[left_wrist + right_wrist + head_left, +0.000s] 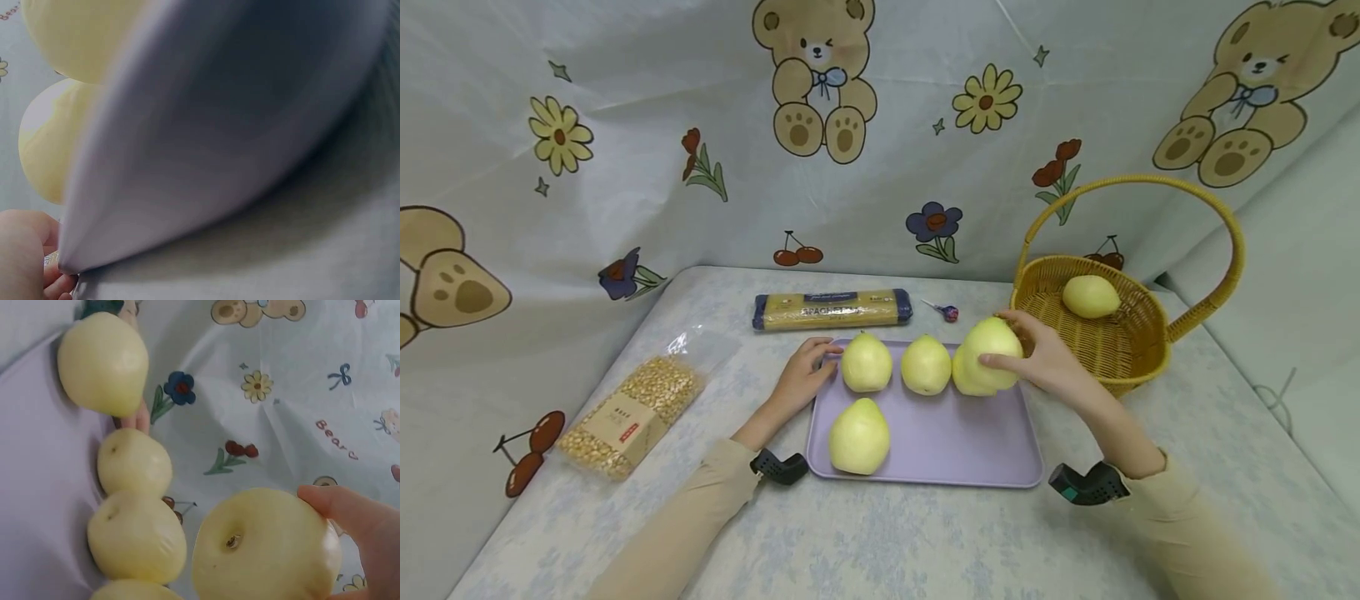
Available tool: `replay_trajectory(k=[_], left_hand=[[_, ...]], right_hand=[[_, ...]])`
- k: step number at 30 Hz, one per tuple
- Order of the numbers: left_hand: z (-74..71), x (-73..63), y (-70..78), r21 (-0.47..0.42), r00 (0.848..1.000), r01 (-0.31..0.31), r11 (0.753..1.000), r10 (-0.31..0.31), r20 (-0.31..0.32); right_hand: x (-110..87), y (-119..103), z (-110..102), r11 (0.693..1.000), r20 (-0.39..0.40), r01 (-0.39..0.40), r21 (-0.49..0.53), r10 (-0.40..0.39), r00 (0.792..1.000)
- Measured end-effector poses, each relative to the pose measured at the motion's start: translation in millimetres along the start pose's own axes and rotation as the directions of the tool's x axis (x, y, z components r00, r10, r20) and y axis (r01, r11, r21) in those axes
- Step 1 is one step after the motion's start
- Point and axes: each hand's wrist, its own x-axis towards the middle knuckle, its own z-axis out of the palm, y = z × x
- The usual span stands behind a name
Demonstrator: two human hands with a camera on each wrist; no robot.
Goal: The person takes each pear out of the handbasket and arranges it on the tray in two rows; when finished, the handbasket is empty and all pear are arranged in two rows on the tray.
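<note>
My right hand (1037,350) grips a pale yellow pear (988,342), thumb on one side and fingers on the other. In the head view this pear overlaps another pear (964,382) at the back right of the lilac tray (955,442). My left hand (805,375) holds the tray's back left corner, and the left wrist view shows fingers (59,284) around that corner. Beside those fingers sits a pear (867,363), with another pear (927,365) to its right. Nearer the front left of the tray stands a larger pear (859,437).
A wicker basket (1153,367) with a tall handle stands at the right, a yellow fruit (1091,297) inside. Behind the tray lie a spaghetti pack (832,310) and a lollipop (950,313). At the left is a bag of corn kernels (632,417). A patterned cloth hangs behind.
</note>
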Motion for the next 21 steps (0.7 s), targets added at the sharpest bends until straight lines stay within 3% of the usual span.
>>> replay_trajectory(k=[10, 21], left_hand=[[-0.4, -0.4, 2.6, -0.004, 1.0, 0.018, 1.0, -0.017, 0.016], [-1.4, -0.4, 3.7, -0.004, 1.0, 0.006, 1.0, -0.006, 0.014]], right_hand=[[-19.0, -8, 47, 0.999, 0.083, 0.038, 0.037, -0.041, 0.996], [-25.8, -4, 77, 0.997, 0.158, 0.062, 0.054, -0.07, 0.985]])
